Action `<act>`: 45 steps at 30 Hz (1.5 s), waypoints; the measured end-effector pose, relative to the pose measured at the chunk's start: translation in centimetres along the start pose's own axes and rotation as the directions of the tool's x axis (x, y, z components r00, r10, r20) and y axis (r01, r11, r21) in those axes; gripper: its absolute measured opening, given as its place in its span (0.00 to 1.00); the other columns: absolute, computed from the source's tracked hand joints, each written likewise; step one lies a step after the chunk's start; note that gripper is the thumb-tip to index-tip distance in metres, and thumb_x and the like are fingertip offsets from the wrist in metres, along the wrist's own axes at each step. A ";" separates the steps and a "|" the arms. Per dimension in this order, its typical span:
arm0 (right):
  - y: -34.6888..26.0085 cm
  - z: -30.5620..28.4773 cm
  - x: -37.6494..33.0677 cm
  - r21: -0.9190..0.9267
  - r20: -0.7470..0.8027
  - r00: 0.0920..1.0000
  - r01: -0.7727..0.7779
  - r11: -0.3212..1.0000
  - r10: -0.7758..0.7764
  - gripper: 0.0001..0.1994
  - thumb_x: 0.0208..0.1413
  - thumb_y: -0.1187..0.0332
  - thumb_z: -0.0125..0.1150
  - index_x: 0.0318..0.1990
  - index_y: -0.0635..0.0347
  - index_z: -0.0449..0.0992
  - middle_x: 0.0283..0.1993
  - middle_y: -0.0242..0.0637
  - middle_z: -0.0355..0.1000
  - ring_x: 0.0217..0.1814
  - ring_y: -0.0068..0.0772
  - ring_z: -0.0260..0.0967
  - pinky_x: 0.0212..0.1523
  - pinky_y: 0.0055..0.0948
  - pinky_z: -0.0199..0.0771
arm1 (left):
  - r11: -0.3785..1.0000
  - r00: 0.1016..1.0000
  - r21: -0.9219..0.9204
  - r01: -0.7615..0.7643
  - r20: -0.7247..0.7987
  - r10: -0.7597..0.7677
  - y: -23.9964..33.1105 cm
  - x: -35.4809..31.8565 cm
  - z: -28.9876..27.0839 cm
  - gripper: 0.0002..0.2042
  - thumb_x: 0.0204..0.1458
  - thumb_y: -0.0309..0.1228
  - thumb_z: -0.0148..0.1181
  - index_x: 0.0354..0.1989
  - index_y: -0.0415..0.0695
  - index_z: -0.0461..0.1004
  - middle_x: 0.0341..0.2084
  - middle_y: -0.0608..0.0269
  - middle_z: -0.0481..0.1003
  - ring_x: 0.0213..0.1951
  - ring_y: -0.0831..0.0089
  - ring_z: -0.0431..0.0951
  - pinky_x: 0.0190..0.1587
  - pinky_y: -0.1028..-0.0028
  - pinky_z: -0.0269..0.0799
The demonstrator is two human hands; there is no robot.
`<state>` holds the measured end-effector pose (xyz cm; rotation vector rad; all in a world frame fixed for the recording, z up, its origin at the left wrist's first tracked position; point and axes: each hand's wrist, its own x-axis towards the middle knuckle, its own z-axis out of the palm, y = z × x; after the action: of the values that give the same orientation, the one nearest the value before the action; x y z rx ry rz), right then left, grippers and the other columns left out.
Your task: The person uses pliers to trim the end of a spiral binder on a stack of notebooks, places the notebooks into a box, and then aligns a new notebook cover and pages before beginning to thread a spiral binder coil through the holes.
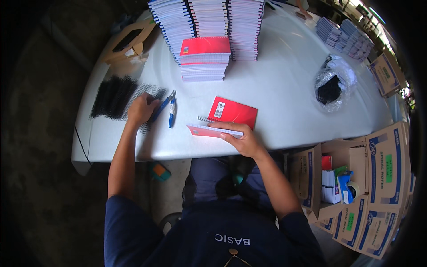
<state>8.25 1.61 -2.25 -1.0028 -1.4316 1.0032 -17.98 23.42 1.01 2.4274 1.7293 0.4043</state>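
Observation:
My left hand (141, 110) is closed around the blue handles of a pair of pliers (165, 105), whose jaws point away from me over the table. Under and beside that hand lies a spread of black wire spiral coils (114, 95). A blue-and-white marker-like tube (172, 115) rests right of the pliers. My right hand (243, 141) grips a spiral notebook (235, 112) near the table's front edge. Its red cover with a white label lies flat on the far side, and the pages tilt up between my fingers and thumb. A coil sticks out at the notebook's left end.
Tall stacks of bound notebooks (209, 20) stand at the back, with a shorter red-covered stack (204, 66) before them. A plastic bag of black coils (331, 89) sits at right. Cardboard cartons (382, 155) and an open box (311, 178) with a tape dispenser (346, 187) flank the table.

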 end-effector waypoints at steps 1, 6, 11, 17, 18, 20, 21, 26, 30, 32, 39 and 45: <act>0.0 0.0 0.1 0.008 0.002 1.000 -0.012 1.000 0.012 0.15 0.56 0.75 0.54 0.52 0.60 0.72 0.51 0.34 0.72 0.52 0.22 0.65 0.56 0.23 0.62 | 0.998 0.998 -0.053 0.045 -0.036 -0.047 -0.3 0.1 -0.1 0.17 0.49 0.47 0.57 0.35 0.46 0.76 0.32 0.54 0.77 0.39 0.56 0.76 0.41 0.63 0.69; 0.0 0.1 0.2 0.091 -0.077 0.995 -0.059 0.994 0.067 0.15 0.56 0.74 0.54 0.52 0.60 0.73 0.50 0.34 0.73 0.52 0.22 0.65 0.56 0.23 0.62 | 0.987 0.994 0.131 0.094 -0.065 -0.086 -0.9 0.4 -1.7 0.14 0.53 0.43 0.54 0.31 0.44 0.76 0.32 0.51 0.76 0.38 0.54 0.75 0.40 0.62 0.68; 0.1 -0.2 0.1 0.043 -0.067 0.992 -0.101 0.994 0.103 0.15 0.56 0.73 0.56 0.51 0.60 0.73 0.50 0.34 0.72 0.51 0.22 0.65 0.54 0.24 0.63 | 0.999 0.977 -0.026 -0.024 -0.213 0.018 0.9 -0.3 -1.0 0.15 0.54 0.42 0.52 0.32 0.41 0.72 0.33 0.51 0.74 0.37 0.54 0.75 0.40 0.60 0.68; 0.3 0.0 0.0 0.089 -0.068 0.992 -0.100 0.991 0.106 0.15 0.56 0.73 0.55 0.52 0.57 0.73 0.50 0.33 0.73 0.48 0.18 0.65 0.53 0.21 0.64 | 0.995 0.982 0.070 -0.064 -0.176 0.076 0.3 -1.2 1.3 0.12 0.49 0.40 0.59 0.37 0.47 0.74 0.39 0.58 0.73 0.39 0.57 0.75 0.39 0.63 0.70; 0.3 -0.1 0.0 0.068 -0.068 0.993 -0.088 0.994 0.092 0.15 0.56 0.73 0.55 0.52 0.57 0.73 0.49 0.34 0.73 0.48 0.18 0.65 0.53 0.21 0.64 | 0.998 0.981 0.034 -0.048 -0.186 0.053 0.4 -1.1 0.9 0.12 0.49 0.40 0.59 0.37 0.47 0.74 0.38 0.58 0.73 0.38 0.58 0.75 0.39 0.64 0.70; 0.0 -0.2 0.0 0.029 -0.065 0.996 -0.064 0.998 0.066 0.15 0.56 0.72 0.55 0.52 0.57 0.73 0.49 0.34 0.73 0.48 0.18 0.66 0.53 0.21 0.64 | 0.999 0.981 -0.033 0.005 -0.195 -0.011 0.7 -0.9 -1.1 0.12 0.48 0.39 0.61 0.37 0.46 0.76 0.35 0.58 0.74 0.37 0.60 0.76 0.38 0.65 0.70; -0.1 0.0 0.1 0.034 -0.090 0.995 -0.045 0.998 0.048 0.15 0.56 0.72 0.55 0.52 0.57 0.73 0.49 0.34 0.73 0.48 0.18 0.66 0.53 0.21 0.64 | 0.996 0.981 -0.067 0.056 -0.180 -0.067 1.0 -0.8 -2.0 0.12 0.48 0.39 0.61 0.35 0.43 0.76 0.34 0.57 0.75 0.36 0.61 0.77 0.39 0.66 0.70; 0.1 0.2 0.2 0.045 -0.077 0.995 -0.051 0.998 0.055 0.15 0.57 0.72 0.55 0.52 0.57 0.72 0.49 0.35 0.74 0.48 0.19 0.66 0.53 0.22 0.65 | 0.786 0.941 -0.520 -0.335 -0.148 0.303 1.6 -2.7 -1.0 0.11 0.55 0.30 0.43 0.36 0.37 0.71 0.25 0.57 0.73 0.29 0.70 0.72 0.39 0.74 0.67; 0.0 0.1 0.0 0.031 -0.116 0.989 -0.084 0.996 0.087 0.15 0.57 0.73 0.55 0.52 0.57 0.73 0.49 0.36 0.74 0.47 0.19 0.67 0.52 0.23 0.65 | 0.660 0.887 -0.751 -0.015 0.294 0.356 5.7 -6.9 -1.1 0.16 0.60 0.40 0.44 0.30 0.39 0.70 0.19 0.67 0.65 0.25 0.79 0.62 0.30 0.77 0.60; -0.1 0.2 0.1 0.039 -0.122 0.988 -0.094 0.995 0.098 0.15 0.57 0.73 0.55 0.52 0.58 0.73 0.49 0.36 0.74 0.47 0.19 0.67 0.52 0.23 0.66 | 0.668 0.890 -0.735 -0.121 0.217 0.400 5.6 -7.2 -0.5 0.18 0.60 0.43 0.46 0.28 0.39 0.70 0.19 0.68 0.65 0.24 0.80 0.61 0.30 0.78 0.59; -0.1 0.2 0.0 -0.010 -0.123 0.988 -0.097 0.995 0.096 0.15 0.56 0.73 0.56 0.51 0.59 0.73 0.48 0.37 0.74 0.47 0.19 0.68 0.51 0.23 0.67 | 0.470 0.913 -0.879 0.075 0.250 0.323 6.4 -7.5 -0.2 0.09 0.56 0.34 0.55 0.34 0.40 0.70 0.24 0.68 0.70 0.26 0.83 0.64 0.30 0.79 0.62; 0.2 0.3 -0.3 -0.006 -0.114 0.990 -0.082 0.997 0.080 0.15 0.55 0.74 0.56 0.51 0.60 0.73 0.46 0.37 0.75 0.47 0.21 0.69 0.50 0.23 0.67 | 0.649 0.867 -0.752 -0.116 0.243 0.436 7.1 -6.6 -2.3 0.05 0.53 0.26 0.58 0.34 0.41 0.69 0.27 0.70 0.69 0.30 0.85 0.66 0.33 0.84 0.62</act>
<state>7.97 1.37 -2.51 -1.1162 -1.3127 0.9817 -14.27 14.77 4.16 1.9693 0.7742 0.4569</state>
